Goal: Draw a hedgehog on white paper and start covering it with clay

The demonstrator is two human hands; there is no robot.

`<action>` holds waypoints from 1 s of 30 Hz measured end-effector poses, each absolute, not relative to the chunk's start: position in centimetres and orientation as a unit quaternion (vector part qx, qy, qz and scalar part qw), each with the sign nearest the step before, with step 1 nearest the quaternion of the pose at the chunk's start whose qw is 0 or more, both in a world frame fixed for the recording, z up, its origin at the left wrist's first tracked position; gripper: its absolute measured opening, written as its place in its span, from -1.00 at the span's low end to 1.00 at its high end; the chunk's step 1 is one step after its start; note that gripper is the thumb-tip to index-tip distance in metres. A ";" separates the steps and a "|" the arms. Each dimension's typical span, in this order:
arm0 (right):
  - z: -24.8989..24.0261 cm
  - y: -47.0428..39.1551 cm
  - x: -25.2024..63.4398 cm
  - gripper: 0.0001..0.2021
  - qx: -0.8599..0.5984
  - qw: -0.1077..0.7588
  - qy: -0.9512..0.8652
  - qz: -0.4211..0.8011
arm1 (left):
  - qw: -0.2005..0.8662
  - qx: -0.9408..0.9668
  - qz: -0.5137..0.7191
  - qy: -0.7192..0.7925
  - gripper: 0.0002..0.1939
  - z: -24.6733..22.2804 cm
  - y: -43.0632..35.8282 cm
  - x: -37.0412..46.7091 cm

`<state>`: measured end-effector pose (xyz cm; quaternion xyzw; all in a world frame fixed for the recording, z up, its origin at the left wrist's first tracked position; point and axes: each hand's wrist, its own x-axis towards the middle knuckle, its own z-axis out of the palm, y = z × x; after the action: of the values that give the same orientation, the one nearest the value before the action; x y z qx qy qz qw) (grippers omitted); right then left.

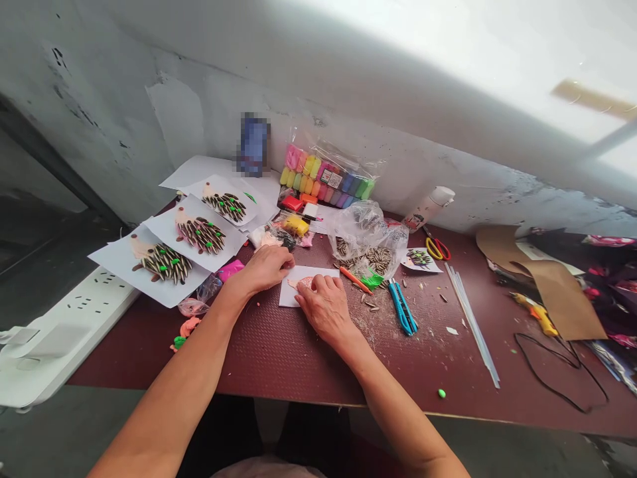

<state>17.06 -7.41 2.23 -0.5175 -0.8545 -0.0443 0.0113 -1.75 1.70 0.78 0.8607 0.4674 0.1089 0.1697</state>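
White card at centre bears a pink shape with no seeds visible, right hand fingers bunched over it, left hand fingers curled narrow near its eleven-o'clock corner, both grips undeterminable, while three seed-studded sheets at ten o'clock appear finished.

We can read no text, brand or number; at upper centre we see a white label on the clear pack of coloured blocks, its print too small to make out; right of centre, the marks on the white bottle stay illegible to us.
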 end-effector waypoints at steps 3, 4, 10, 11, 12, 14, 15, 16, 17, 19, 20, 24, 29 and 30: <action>2.2 -7.4 17.1 -0.71 -0.520 0.013 -0.852 -0.052 | 0.170 0.862 0.112 0.465 -0.79 0.6 1.7 -1.8; 2.2 -7.4 17.1 -0.71 -0.521 0.013 -0.852 -0.054 | 0.170 0.862 0.115 0.464 -0.80 0.5 1.8 -1.8; 1.9 -7.2 17.2 -0.72 -0.530 0.018 -0.846 -0.061 | 0.169 0.861 0.113 0.467 -0.80 0.6 1.7 -1.8; 1.8 -7.2 17.3 -0.71 -0.532 0.019 -0.844 -0.062 | 0.170 0.861 0.109 0.466 -0.80 0.7 1.7 -1.8; 1.8 -7.2 17.3 -0.71 -0.534 0.021 -0.843 -0.064 | 0.170 0.862 0.105 0.466 -0.80 0.8 1.7 -1.8; 1.7 -7.1 17.4 -0.70 -0.542 0.029 -0.837 -0.066 | 0.170 0.862 0.101 0.466 -0.79 0.9 1.7 -1.8; 1.6 -7.1 17.5 -0.69 -0.549 0.034 -0.833 -0.067 | 0.171 0.863 0.099 0.466 -0.78 1.0 1.7 -1.8; 1.6 -7.1 17.5 -0.68 -0.556 0.040 -0.828 -0.068 | 0.172 0.863 0.099 0.465 -0.78 1.0 1.7 -1.8; 1.6 -7.1 17.6 -0.68 -0.560 0.046 -0.824 -0.069 | 0.173 0.863 0.098 0.464 -0.78 1.0 1.7 -1.8; 1.7 -7.1 17.6 -0.68 -0.557 0.055 -0.826 -0.064 | 0.175 0.863 0.100 0.463 -0.78 1.0 1.7 -1.8; 1.7 -7.2 17.6 -0.69 -0.548 0.058 -0.832 -0.060 | 0.175 0.863 0.101 0.463 -0.78 1.0 1.7 -1.8; 1.6 -7.3 17.4 -0.70 -0.515 0.056 -0.855 -0.035 | 0.173 0.862 0.110 0.463 -0.78 0.9 1.6 -1.8; 1.7 -7.2 17.3 -0.69 -0.521 0.040 -0.852 -0.032 | 0.174 0.860 0.116 0.466 -0.79 0.8 1.6 -1.8; 1.7 -7.2 17.3 -0.69 -0.523 0.036 -0.851 -0.034 | 0.174 0.860 0.119 0.466 -0.79 0.8 1.6 -1.8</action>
<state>17.27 -7.24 1.68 -0.5225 -0.8512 -0.0345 0.0361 -1.76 1.61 0.75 0.8596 0.4657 0.1185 0.1736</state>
